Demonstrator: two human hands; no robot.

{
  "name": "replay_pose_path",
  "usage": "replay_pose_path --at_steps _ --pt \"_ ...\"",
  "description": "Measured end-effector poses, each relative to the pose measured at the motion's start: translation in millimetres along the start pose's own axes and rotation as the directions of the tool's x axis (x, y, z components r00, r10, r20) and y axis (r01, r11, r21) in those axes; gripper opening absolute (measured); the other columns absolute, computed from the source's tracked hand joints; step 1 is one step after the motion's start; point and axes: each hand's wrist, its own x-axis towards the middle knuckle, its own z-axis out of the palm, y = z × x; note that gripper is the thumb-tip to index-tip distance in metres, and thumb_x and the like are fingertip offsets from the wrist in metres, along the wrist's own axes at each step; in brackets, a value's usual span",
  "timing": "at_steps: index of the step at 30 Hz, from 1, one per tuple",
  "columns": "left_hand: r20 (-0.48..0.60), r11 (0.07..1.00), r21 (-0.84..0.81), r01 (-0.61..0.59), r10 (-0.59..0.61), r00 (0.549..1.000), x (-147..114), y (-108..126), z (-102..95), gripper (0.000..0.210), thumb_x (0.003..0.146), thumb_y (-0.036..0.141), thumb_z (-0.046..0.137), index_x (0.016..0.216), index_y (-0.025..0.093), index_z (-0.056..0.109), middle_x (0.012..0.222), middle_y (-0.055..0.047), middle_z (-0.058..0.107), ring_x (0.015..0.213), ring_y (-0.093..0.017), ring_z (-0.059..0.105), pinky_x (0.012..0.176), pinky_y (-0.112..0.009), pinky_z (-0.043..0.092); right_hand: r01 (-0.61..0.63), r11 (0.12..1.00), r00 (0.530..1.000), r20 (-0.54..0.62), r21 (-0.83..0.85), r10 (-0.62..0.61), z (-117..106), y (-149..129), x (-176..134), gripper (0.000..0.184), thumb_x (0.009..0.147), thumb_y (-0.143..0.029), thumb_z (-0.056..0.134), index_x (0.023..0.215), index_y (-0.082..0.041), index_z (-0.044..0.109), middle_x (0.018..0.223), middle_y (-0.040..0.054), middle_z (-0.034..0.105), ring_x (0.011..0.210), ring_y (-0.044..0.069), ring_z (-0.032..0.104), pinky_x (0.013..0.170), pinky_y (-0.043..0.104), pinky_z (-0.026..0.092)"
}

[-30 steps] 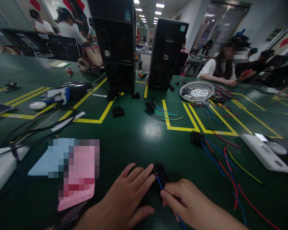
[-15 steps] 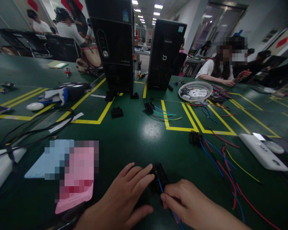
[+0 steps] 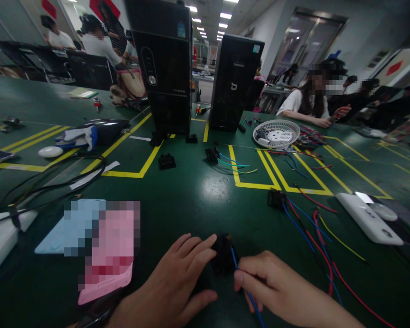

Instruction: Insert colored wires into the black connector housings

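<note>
A small black plastic part (image 3: pixel 222 260) lies on the green table in front of me; it looks like a socket or connector housing. Fingertips of my left hand (image 3: pixel 182 273) rest at its left edge, with the fingers and thumb apart. My right hand (image 3: pixel 264 278) pinches a blue wire (image 3: pixel 234 256) between thumb and forefinger. The wire's metal-tipped end is at the upper right of the black part; whether it is seated there I cannot tell. To the right lies a similar black part (image 3: pixel 276 199) with blue and red wires.
Farther off sit a black part with thin wires (image 3: pixel 212 155), another black part (image 3: pixel 166 161), a white basket (image 3: pixel 276 122) and two black computer towers (image 3: pixel 167 68). Pink (image 3: pixel 105 284) and blue (image 3: pixel 54 237) items are at left, a white power strip (image 3: pixel 369 218) at right. A person sits across.
My right hand has moved slightly right with the blue wire, and the wire tip has shifted from the part's middle to its upper right. My left hand stays nearly still.
</note>
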Motion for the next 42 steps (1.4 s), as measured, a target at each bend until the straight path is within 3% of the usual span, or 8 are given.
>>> replay_pose_path --at_steps 5,8,14,23,26,29,36,42 --pt "-0.014 1.0 0.008 -0.009 0.009 1.0 0.6 -1.1 1.2 0.057 0.089 0.024 0.062 0.137 0.025 0.032 0.151 -0.007 0.036 0.127 -0.029 0.042 0.108 -0.058 0.036 0.016 0.997 0.999 -0.038 0.081 -0.013 -12.2 -0.9 -2.6 0.04 0.099 -0.042 0.039 0.084 -0.015 0.065 0.059 0.0001 0.063 0.054 0.011 0.061 0.053 0.019 0.045" --pt "-0.016 0.999 0.03 -0.021 0.021 1.0 0.0 -1.2 2.0 0.054 0.09 0.021 0.061 0.136 0.026 0.034 0.151 -0.006 0.037 0.127 -0.029 0.043 0.108 -0.058 0.037 0.03 0.986 0.989 -0.15 0.166 -0.004 -18.2 0.0 -3.3 0.032 0.098 -0.042 0.044 0.094 -0.016 0.063 0.069 0.001 0.066 0.056 0.01 0.058 0.053 0.02 0.044" --pt "-0.025 0.998 0.056 -0.029 0.03 0.999 0.7 -1.8 3.8 0.059 0.087 0.02 0.064 0.138 0.024 0.034 0.15 -0.006 0.037 0.126 -0.03 0.044 0.106 -0.059 0.038 0.116 0.928 0.899 -0.435 0.355 0.054 -24.2 10.1 0.8 0.027 0.093 -0.039 0.055 0.111 -0.018 0.055 0.07 -0.0004 0.067 0.065 0.013 0.06 0.064 0.025 0.047" --pt "-0.088 0.997 0.06 -0.038 0.043 0.995 1.3 -3.1 3.9 0.063 0.085 0.017 0.061 0.14 0.021 0.031 0.147 -0.009 0.042 0.123 -0.029 0.049 0.105 -0.054 0.042 0.107 0.893 0.789 -0.583 0.437 0.191 -39.7 21.9 6.7 0.041 0.085 -0.045 0.061 0.11 -0.013 0.061 0.062 -0.001 0.061 0.058 0.014 0.055 0.053 0.026 0.044" --pt "-0.079 0.998 0.061 -0.036 0.041 0.996 0.2 -3.3 4.7 0.067 0.085 0.018 0.061 0.143 0.022 0.028 0.147 -0.009 0.043 0.124 -0.029 0.049 0.105 -0.054 0.042 0.025 0.952 0.706 -0.679 0.306 0.2 -57.0 28.3 0.0 0.049 0.083 -0.047 0.059 0.115 -0.011 0.061 0.061 -0.001 0.06 0.056 0.014 0.054 0.052 0.026 0.044" --pt "-0.076 0.997 0.068 -0.031 0.036 0.996 -0.3 -3.9 5.7 0.068 0.085 0.018 0.061 0.144 0.023 0.026 0.148 -0.008 0.041 0.124 -0.03 0.049 0.104 -0.056 0.043 -0.173 0.979 0.612 -0.768 0.104 0.19 -77.2 35.7 -11.0 0.052 0.085 -0.048 0.051 0.118 -0.01 0.062 0.061 0.0007 0.061 0.056 0.015 0.056 0.052 0.026 0.045" --pt "-0.111 0.999 0.053 -0.004 0.01 0.994 1.0 -4.7 8.1 0.075 0.083 0.018 0.06 0.147 0.022 0.021 0.143 -0.009 0.047 0.121 -0.03 0.051 0.102 -0.053 0.045 -0.525 0.847 0.497 -0.84 -0.09 0.219 -102.6 60.2 -21.5 0.04 0.082 -0.039 0.049 0.107 -0.017 0.071 0.073 0.0055 0.072 0.066 0.023 0.065 0.061 0.032 0.045" --pt "-0.097 0.998 0.061 -0.021 0.027 0.995 -0.6 -6.4 9.5 0.075 0.085 0.018 0.059 0.148 0.023 0.018 0.145 -0.009 0.045 0.122 -0.03 0.05 0.103 -0.053 0.044 -0.671 0.721 0.454 -0.865 -0.173 0.214 -106.6 67.4 -21.6 0.038 0.084 -0.039 0.048 0.107 -0.022 0.072 0.082 0.005 0.075 0.077 0.025 0.067 0.062 0.031 0.044"
